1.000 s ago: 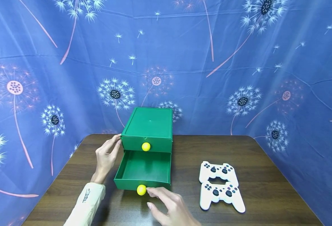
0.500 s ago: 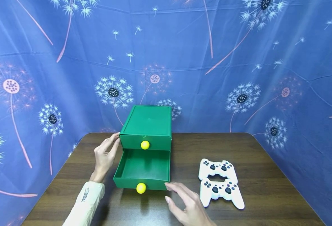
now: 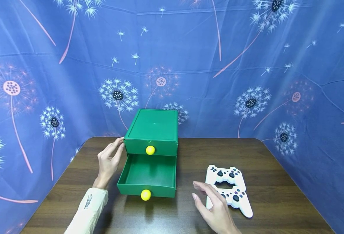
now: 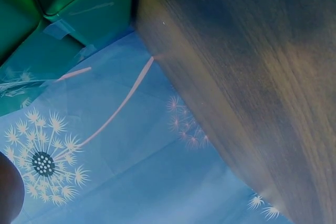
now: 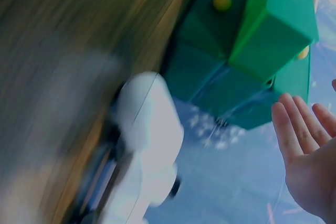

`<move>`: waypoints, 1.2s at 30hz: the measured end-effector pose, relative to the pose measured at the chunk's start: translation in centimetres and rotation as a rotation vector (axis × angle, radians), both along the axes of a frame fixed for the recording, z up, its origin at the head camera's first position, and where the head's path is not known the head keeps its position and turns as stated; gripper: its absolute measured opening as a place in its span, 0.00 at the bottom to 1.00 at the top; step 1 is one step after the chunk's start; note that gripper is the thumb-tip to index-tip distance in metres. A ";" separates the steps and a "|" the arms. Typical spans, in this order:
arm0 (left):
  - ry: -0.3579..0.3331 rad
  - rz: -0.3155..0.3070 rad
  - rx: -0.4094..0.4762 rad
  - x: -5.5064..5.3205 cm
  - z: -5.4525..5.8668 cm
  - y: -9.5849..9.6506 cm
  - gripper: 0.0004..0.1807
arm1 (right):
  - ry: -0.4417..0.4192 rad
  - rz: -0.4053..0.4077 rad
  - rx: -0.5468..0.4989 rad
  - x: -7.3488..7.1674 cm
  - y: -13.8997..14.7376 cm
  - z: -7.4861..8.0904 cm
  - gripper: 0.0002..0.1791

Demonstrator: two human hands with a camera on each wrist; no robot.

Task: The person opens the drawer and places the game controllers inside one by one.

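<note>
A green two-drawer cabinet [image 3: 154,125] stands left of the middle of the table. Its lower drawer [image 3: 130,188] is pulled out, with bare green floor inside and a yellow ball knob [image 3: 145,195] on its front. The upper drawer [image 3: 166,148] is closed. My left hand [image 3: 107,164] touches the cabinet's left side near its front corner with extended fingers. My right hand [image 3: 217,208], fingers extended and holding nothing, hovers by the white game controllers and partly covers the nearer controller [image 3: 243,203]. The farther controller [image 3: 237,178] lies just behind it.
The brown wooden table [image 3: 259,156] has rounded back corners. A blue dandelion-print cloth [image 3: 195,65] hangs behind it and along both sides. Clear tape [image 4: 60,29] shows on the cabinet in the left wrist view.
My right hand has left the lower drawer's knob, passed the drawer's right corner and moved right to the controllers. My left hand stays at the cabinet, and the drawer remains pulled out.
</note>
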State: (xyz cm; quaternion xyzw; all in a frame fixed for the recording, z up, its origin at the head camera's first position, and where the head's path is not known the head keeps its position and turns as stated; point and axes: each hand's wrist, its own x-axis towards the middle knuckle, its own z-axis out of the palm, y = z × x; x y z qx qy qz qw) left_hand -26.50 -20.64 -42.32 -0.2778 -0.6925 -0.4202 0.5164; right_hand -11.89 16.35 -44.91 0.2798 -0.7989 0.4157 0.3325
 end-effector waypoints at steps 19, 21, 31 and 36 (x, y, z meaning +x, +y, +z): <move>-0.010 0.014 -0.005 0.1 0.2 0.0 0.23 | -0.032 -0.217 0.007 -1.1 7.8 -1.2 0.23; -0.011 0.013 -0.007 0.1 0.1 -0.1 0.24 | -0.021 -0.234 -0.002 -1.1 8.2 -1.3 0.23; -0.026 -0.017 -0.007 0.3 0.1 -0.1 0.24 | -0.053 -0.299 -0.044 -1.6 10.0 -1.3 0.21; -0.027 -0.017 -0.010 0.4 0.3 -0.1 0.23 | -0.127 -0.363 -0.062 -1.7 11.2 -1.2 0.20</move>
